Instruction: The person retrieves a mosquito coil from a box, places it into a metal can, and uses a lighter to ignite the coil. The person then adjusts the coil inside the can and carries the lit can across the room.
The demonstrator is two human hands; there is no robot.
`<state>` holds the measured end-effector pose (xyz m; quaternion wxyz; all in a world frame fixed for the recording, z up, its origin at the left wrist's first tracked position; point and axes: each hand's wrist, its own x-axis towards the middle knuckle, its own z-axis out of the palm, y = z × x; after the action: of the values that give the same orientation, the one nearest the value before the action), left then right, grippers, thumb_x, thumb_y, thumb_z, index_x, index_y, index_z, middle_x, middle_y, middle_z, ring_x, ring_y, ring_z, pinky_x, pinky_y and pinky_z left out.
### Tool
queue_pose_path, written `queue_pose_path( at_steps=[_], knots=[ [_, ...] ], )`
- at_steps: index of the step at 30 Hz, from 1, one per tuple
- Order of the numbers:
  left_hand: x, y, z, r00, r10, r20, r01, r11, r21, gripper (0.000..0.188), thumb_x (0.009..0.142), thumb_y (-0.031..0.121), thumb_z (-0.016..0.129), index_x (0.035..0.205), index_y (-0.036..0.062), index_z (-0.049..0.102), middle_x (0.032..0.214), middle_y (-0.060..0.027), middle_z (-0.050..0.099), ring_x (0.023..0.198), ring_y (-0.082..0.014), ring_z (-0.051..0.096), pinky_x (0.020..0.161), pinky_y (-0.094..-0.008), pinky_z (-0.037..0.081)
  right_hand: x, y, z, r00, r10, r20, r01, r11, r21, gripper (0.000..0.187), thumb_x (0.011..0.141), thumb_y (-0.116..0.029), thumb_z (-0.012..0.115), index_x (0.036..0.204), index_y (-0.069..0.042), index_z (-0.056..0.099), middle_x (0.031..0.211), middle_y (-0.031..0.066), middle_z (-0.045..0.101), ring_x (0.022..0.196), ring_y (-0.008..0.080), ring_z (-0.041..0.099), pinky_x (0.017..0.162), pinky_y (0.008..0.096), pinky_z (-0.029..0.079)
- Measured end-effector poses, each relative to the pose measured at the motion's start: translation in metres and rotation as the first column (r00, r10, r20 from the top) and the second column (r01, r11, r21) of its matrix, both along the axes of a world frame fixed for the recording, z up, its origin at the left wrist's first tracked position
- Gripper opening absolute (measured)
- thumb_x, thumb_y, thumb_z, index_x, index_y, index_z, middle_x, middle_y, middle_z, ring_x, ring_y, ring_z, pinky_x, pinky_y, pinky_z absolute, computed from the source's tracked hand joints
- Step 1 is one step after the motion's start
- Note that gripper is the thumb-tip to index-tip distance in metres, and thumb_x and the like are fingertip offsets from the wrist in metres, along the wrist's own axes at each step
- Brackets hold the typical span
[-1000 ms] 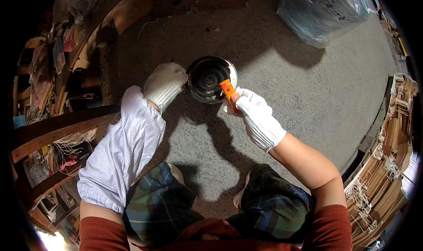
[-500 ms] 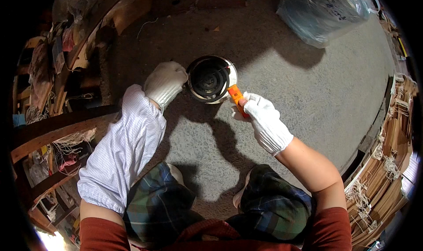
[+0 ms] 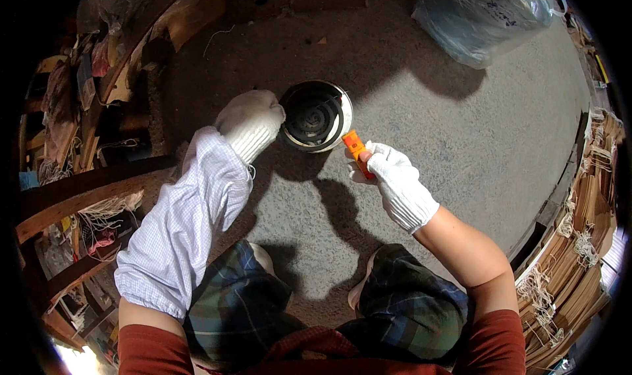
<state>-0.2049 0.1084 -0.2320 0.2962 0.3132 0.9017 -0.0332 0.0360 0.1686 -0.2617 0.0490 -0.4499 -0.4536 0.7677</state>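
A round, shallow tin (image 3: 347,119) with a pale rim holds a black spiral mosquito coil (image 3: 312,120). A thin light-coloured strip crosses the coil's upper right. My left hand (image 3: 252,119), in a white knit glove, is closed at the tin's left rim; its fingertips are hidden. In my white-gloved right hand (image 3: 390,171) is an orange lighter (image 3: 353,144), gripped with the bare thumb tip against it. The lighter's upper end points at the tin's lower right edge, a small gap away. No flame shows.
Grey concrete floor (image 3: 421,190) lies around the tin. A clear bluish plastic bag (image 3: 484,23) stands at the far right. Wooden framing (image 3: 85,194) with cords and scraps lines the left. Tied stacks of brown sheets (image 3: 573,263) run along the right.
The lighter has drawn slightly down and away from the tin's rim. My left hand and the tin have shifted a little, and the red spot near the coil's upper right no longer shows.
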Motion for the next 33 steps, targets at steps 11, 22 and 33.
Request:
queue_pose_path(
  at_steps=[11,22,33],
  knots=[
    [0.001,-0.005,0.007,0.994,-0.112,-0.017,0.11,0.991,-0.08,0.03,0.089,0.032,0.052,0.105,0.0104,0.064,0.09,-0.0105,0.065,0.08,-0.0249,0.065,0.073,-0.0397,0.05,0.007,-0.004,-0.001,1.0,-0.016,-0.001,0.016,1.0,-0.002,0.03,0.09,-0.027,0.058,0.102,0.0,0.061,0.089,0.0073,0.061,0.079,0.0158,0.057,0.076,0.032,0.051],
    [0.007,-0.008,0.014,0.936,-0.336,-0.102,0.317,0.935,-0.16,0.032,0.089,0.031,0.051,0.114,0.014,0.061,0.11,-0.0107,0.065,0.101,-0.0302,0.063,0.084,-0.0432,0.051,0.012,-0.002,-0.002,0.998,0.049,0.036,-0.048,0.999,-0.018,0.027,0.09,-0.024,0.058,0.103,0.0,0.06,0.093,0.0075,0.06,0.083,0.0157,0.057,0.077,0.0322,0.052],
    [0.013,-0.007,0.02,0.887,-0.453,-0.094,0.424,0.877,-0.225,0.032,0.092,0.029,0.05,0.115,0.0071,0.057,0.099,-0.0123,0.069,0.094,-0.0308,0.066,0.08,-0.0425,0.053,0.016,-0.01,-0.005,1.0,-0.022,0.004,0.022,0.999,-0.029,0.033,0.09,-0.03,0.062,0.105,0.0,0.06,0.094,0.0065,0.059,0.082,0.0145,0.057,0.076,0.0317,0.052]
  ],
)
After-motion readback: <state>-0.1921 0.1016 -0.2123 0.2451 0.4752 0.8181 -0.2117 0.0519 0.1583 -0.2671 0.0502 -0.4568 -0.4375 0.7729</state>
